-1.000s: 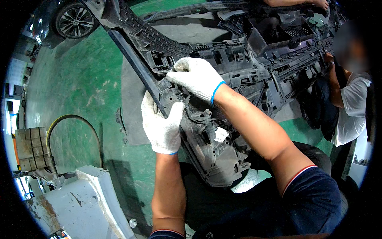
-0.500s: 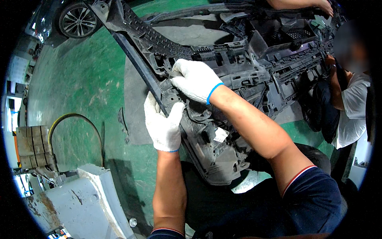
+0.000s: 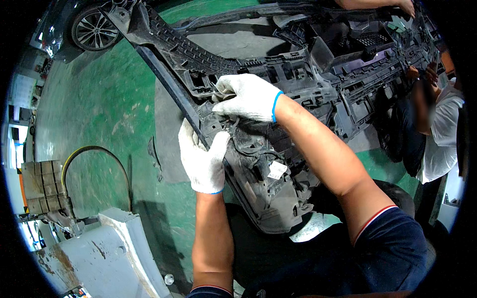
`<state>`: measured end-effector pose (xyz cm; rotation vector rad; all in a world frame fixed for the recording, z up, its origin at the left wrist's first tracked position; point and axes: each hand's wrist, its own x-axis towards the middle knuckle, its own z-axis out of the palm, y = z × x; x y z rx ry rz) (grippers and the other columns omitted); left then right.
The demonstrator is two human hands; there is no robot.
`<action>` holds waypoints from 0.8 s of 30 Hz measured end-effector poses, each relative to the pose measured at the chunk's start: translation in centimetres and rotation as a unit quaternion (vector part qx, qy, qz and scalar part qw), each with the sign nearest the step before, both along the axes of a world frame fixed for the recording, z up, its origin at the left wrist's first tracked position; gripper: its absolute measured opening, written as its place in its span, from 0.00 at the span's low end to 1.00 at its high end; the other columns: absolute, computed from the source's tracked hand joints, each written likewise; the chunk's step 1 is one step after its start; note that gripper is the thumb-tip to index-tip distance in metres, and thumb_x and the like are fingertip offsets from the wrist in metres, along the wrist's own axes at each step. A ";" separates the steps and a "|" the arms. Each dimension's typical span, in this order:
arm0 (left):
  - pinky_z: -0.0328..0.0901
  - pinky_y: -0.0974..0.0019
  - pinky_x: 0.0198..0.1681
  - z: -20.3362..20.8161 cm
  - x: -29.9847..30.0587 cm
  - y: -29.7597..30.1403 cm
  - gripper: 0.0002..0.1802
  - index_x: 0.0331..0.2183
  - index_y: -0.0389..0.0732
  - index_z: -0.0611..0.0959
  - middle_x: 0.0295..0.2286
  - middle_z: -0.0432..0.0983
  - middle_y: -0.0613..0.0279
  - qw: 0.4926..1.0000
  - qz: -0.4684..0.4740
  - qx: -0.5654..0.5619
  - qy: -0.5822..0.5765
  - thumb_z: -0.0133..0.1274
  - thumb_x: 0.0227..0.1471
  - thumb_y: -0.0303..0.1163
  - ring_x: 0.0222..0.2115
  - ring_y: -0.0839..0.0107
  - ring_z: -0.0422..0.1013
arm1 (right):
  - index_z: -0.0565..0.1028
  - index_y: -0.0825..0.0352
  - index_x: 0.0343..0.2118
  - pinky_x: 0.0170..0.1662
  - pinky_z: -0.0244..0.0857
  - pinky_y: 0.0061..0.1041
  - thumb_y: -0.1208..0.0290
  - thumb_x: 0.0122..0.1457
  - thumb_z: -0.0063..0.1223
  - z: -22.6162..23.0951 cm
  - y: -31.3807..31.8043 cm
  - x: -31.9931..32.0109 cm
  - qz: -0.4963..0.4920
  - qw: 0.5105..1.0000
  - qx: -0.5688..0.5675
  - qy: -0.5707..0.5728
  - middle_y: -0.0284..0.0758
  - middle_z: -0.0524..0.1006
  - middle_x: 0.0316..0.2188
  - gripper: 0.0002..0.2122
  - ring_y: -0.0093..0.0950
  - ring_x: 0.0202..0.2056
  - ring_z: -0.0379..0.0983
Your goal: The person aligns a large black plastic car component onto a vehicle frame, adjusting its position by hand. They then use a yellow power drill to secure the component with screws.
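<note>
A large black plastic car bumper frame [image 3: 318, 74] with many ribs and clips lies across the view, tilted toward me. My left hand [image 3: 202, 158], in a white knit glove, grips its long black edge strip [image 3: 169, 84] near the corner. My right hand [image 3: 244, 97], also white-gloved with a blue cuff, is closed on a small part at the frame's inner corner, just above the left hand. A black wiring loom [image 3: 251, 149] and a white tag [image 3: 277, 170] hang on the panel below my hands.
Green workshop floor [image 3: 94, 109] lies to the left, with a car wheel [image 3: 94, 31] at the top left. A grey worn body panel [image 3: 99, 253] sits at the lower left beside a curved hose [image 3: 94, 149]. Another person in a white shirt [image 3: 439, 139] crouches at the right; a bare hand [image 3: 405, 6] reaches in at the top.
Both hands stay on the frame's corner. The right hand has shifted slightly along the inner corner; the frame has barely moved.
</note>
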<state>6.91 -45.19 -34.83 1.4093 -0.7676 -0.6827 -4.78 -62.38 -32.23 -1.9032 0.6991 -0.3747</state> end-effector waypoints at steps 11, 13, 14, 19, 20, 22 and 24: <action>0.69 0.59 0.60 -0.1 -0.3 -0.1 0.47 0.64 0.26 0.63 0.57 0.70 0.45 0.999 0.029 0.005 0.032 0.67 0.46 0.17 0.56 0.59 0.72 | 0.81 0.70 0.38 0.44 0.72 0.33 0.58 0.50 0.72 1.2 -2.6 1.3 0.110 0.990 -0.049 0.066 0.44 0.84 0.35 0.20 0.36 0.37 0.80; 0.70 0.59 0.60 0.0 -0.2 0.0 0.47 0.64 0.26 0.63 0.58 0.70 0.45 0.999 0.028 0.014 0.010 0.67 0.46 0.17 0.56 0.59 0.72 | 0.81 0.70 0.37 0.43 0.72 0.34 0.58 0.49 0.72 1.9 -2.7 1.2 0.118 0.989 -0.042 0.081 0.43 0.84 0.34 0.20 0.36 0.36 0.80; 0.69 0.59 0.60 -0.2 -0.1 0.0 0.47 0.64 0.26 0.63 0.58 0.69 0.45 0.999 0.025 0.008 0.024 0.67 0.46 0.17 0.56 0.59 0.72 | 0.81 0.69 0.37 0.43 0.72 0.34 0.57 0.49 0.72 1.2 -2.8 1.4 0.115 0.988 -0.078 0.061 0.43 0.84 0.33 0.21 0.37 0.35 0.80; 0.68 0.59 0.60 -0.8 0.2 0.1 0.46 0.65 0.26 0.64 0.57 0.70 0.46 0.999 0.022 0.001 0.026 0.67 0.47 0.18 0.55 0.59 0.72 | 0.81 0.69 0.38 0.43 0.73 0.36 0.56 0.51 0.71 2.4 -2.8 2.1 0.148 0.974 -0.127 0.116 0.45 0.84 0.34 0.21 0.40 0.36 0.81; 0.68 0.59 0.60 -0.6 0.2 0.1 0.45 0.64 0.26 0.64 0.57 0.70 0.46 0.999 0.017 -0.009 0.038 0.67 0.49 0.18 0.55 0.59 0.72 | 0.81 0.69 0.39 0.43 0.73 0.37 0.56 0.51 0.71 2.5 -2.9 2.2 0.154 0.970 -0.137 0.128 0.46 0.84 0.34 0.21 0.42 0.36 0.81; 0.68 0.59 0.61 0.0 0.1 0.2 0.42 0.64 0.26 0.65 0.57 0.71 0.45 0.998 0.011 -0.029 0.062 0.66 0.52 0.18 0.55 0.60 0.72 | 0.80 0.69 0.40 0.43 0.74 0.39 0.56 0.52 0.70 2.0 -2.8 2.3 0.154 0.967 -0.173 0.111 0.47 0.83 0.35 0.22 0.44 0.38 0.81; 0.68 0.62 0.59 0.1 0.3 0.1 0.34 0.63 0.27 0.68 0.55 0.74 0.50 0.999 0.013 -0.021 0.037 0.61 0.58 0.23 0.52 0.64 0.74 | 0.79 0.69 0.43 0.44 0.74 0.41 0.57 0.54 0.70 1.5 -2.7 2.2 0.153 0.963 -0.202 0.090 0.48 0.83 0.36 0.22 0.48 0.40 0.81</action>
